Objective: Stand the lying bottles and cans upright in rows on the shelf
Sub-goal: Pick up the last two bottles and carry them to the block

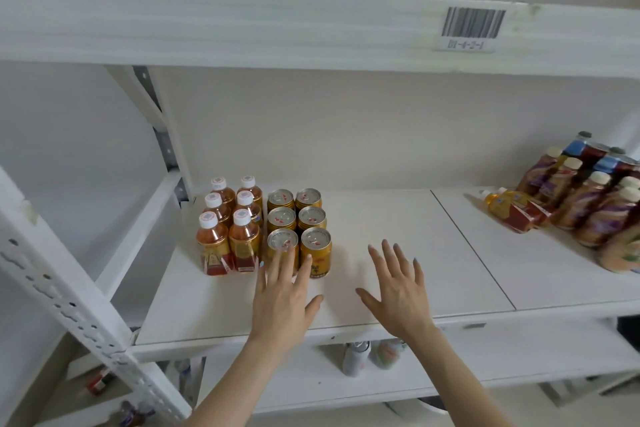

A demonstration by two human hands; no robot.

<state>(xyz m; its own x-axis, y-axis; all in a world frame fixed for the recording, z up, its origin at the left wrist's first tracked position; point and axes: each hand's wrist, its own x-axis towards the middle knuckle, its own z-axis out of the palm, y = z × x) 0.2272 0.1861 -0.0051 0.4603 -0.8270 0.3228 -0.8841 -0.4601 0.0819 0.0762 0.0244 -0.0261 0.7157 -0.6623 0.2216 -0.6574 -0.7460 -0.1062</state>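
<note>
Several amber tea bottles (228, 218) with white caps stand upright in two rows at the left of the white shelf (398, 218). Beside them several gold cans (299, 222) stand in two rows. My left hand (282, 302) is open, fingers spread, its fingertips at the front two cans. My right hand (398, 291) hovers open over the bare shelf board to the right of the cans, holding nothing. One amber bottle (512, 208) lies on its side at the far right.
A cluster of purple-labelled bottles (588, 204) stands at the right end, with blue-topped ones behind. The upper shelf beam (311, 21) carries a barcode label (472, 26). A slanted perforated post (69, 298) stands at the left. More bottles sit on the lower shelf (367, 357).
</note>
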